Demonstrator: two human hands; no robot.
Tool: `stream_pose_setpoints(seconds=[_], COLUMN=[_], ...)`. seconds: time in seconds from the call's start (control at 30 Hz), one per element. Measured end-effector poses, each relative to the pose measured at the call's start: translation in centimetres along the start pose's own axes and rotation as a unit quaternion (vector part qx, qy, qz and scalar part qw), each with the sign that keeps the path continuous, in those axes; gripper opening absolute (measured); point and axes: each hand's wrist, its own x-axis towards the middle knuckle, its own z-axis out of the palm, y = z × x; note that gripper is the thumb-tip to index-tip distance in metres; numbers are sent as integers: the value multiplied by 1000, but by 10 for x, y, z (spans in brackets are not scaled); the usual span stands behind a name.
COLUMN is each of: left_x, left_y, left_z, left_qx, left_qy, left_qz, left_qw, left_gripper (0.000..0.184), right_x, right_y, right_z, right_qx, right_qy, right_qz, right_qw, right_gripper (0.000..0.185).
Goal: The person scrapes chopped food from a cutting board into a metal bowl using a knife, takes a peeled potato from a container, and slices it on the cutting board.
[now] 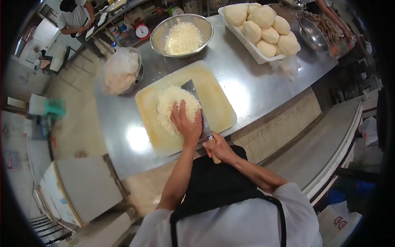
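My left hand [188, 125] lies over a mound of finely chopped white vegetable [168, 105], its fingers stretched out and slightly apart. The mound sits on a worn, yellowed cutting board [220, 96]. Along the mound's right side runs the wide blade of a kitchen knife [190, 88], next to my left fingers. My right hand [221, 149] is closed round its wooden handle at the board's near edge. Part of the blade is hidden behind my left hand.
Beyond the board stands a steel bowl [155, 46] of chopped vegetable. A white plastic basket [253, 50] holds several peeled round vegetables. At left is a plastic-covered bowl [120, 71]. Another steel bowl [313, 35] tilts at right. A co-worker [76, 18] works at the far left.
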Motion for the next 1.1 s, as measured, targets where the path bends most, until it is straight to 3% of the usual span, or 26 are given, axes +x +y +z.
stream_pose_setpoints(seconds=[0.4, 0.6, 0.77, 0.83, 0.9, 0.93, 0.97, 1.03, 1.07, 1.1], left_x=[55, 151, 300, 319, 319, 313, 298, 252, 231, 210], left_y=[85, 112, 56, 6, -28, -31, -36, -52, -85, -118], left_z=[-8, 7, 104, 134, 142, 134, 117, 62, 31, 8], left_qx=[-14, 2, -13, 15, 62, 38, 18, -37, -35, -34], left_qy=[17, 55, 76, 21, -54, 2, 56, 24, -51, -120], left_qz=[54, 148, 145, 121, 109, 146, 186, 112, 66, 18], left_qw=[998, 987, 986, 992, 991, 988, 981, 993, 996, 992], left_gripper=[66, 65, 62, 58, 53, 49, 45, 34, 38, 43], right_x=[-20, 32, 89, 91, 72, 59, 39, 6, -8, -15], right_y=[-68, -126, -182, -165, -127, -110, -97, -79, -70, -66], right_z=[-35, -54, -86, -91, -106, -117, -125, -146, -157, -168], right_qx=[67, 29, 42, 67, -27, -77, -60, -77, -118, -192], right_qy=[-53, -64, -53, -31, -13, -10, -22, -34, -38, -25], right_qz=[-24, -158, -126, -91, -112, -127, -80, -6, 22, -17], right_qw=[996, 985, 990, 993, 993, 989, 995, 996, 992, 981], right_gripper=[32, 35, 36, 37, 39, 40, 39, 37, 34, 33])
